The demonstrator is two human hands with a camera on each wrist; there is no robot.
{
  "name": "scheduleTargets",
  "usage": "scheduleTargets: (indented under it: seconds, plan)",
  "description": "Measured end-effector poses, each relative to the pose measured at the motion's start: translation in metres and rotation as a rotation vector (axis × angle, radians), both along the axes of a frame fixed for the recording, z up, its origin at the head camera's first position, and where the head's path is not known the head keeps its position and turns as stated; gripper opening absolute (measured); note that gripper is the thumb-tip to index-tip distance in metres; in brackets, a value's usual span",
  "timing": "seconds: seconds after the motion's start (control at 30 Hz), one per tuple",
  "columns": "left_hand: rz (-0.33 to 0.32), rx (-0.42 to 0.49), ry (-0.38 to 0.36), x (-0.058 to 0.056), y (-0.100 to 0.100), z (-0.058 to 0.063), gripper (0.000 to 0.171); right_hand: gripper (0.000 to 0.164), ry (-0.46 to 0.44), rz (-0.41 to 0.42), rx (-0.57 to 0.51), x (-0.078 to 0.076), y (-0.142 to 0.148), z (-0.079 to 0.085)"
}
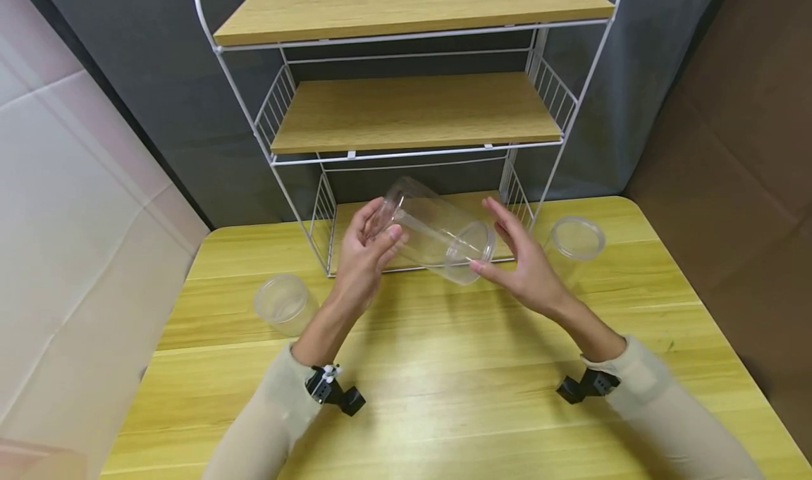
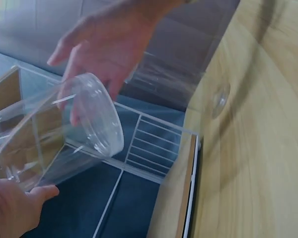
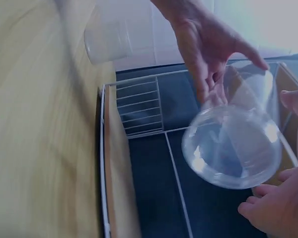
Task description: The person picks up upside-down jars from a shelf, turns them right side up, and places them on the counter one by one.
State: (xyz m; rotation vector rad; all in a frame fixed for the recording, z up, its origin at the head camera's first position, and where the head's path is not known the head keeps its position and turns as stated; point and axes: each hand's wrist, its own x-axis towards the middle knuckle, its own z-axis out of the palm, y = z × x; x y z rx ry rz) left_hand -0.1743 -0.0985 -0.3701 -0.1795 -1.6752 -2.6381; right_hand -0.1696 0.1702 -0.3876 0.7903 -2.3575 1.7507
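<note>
A clear plastic jar (image 1: 438, 233) is held tilted in the air before the shelf rack, its wide rimmed end towards the right. My left hand (image 1: 358, 261) grips its other end between thumb and fingers. Close by the rimmed end is my right hand (image 1: 529, 272), fingers spread and thumb near the rim; whether it touches is hard to tell. In the right wrist view the jar's round end (image 3: 231, 148) faces the camera, and the left hand (image 3: 203, 47) is behind it. The left wrist view shows the right hand (image 2: 111, 49) beyond the rim.
A white wire rack with wooden shelves (image 1: 419, 110) stands at the table's back. One clear jar (image 1: 285, 304) stands on the wooden table (image 1: 444, 395) at left; another (image 1: 577, 239) stands at right. A white panel (image 1: 82, 205) and brown panel (image 1: 729, 149) flank the table.
</note>
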Motion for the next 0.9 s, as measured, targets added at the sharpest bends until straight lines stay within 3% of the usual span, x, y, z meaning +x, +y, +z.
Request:
scheduleTargets:
  seconds: [0.13,0.23,0.33,0.5,0.73,0.8,0.9]
  plan:
    - [-0.024,0.124,0.056,0.004,0.000,-0.001,0.066,0.094,-0.072,0.038,-0.164,0.000,-0.004,-0.008]
    - [-0.035,0.175,0.100,0.006,-0.001,-0.003,0.074,0.095,-0.131,0.070,-0.283,0.001,-0.008,-0.013]
    - [-0.042,0.209,0.124,0.007,0.000,-0.005,0.087,0.096,-0.174,0.112,-0.389,0.002,-0.012,-0.016]
    - [-0.076,0.223,0.130,0.008,-0.003,-0.008,0.091,0.097,-0.181,0.154,-0.488,0.003,-0.016,-0.018]
    - [-0.168,0.149,0.130,0.010,-0.019,-0.013,0.113,0.096,-0.158,0.167,-0.513,0.000,-0.012,-0.013]
    - [-0.179,0.084,0.144,0.010,-0.025,-0.014,0.106,0.096,-0.160,0.171,-0.498,0.000,-0.010,-0.009]
    - [-0.172,-0.083,0.180,0.009,-0.036,-0.014,0.092,0.095,-0.159,0.174,-0.449,-0.002,-0.005,-0.004]
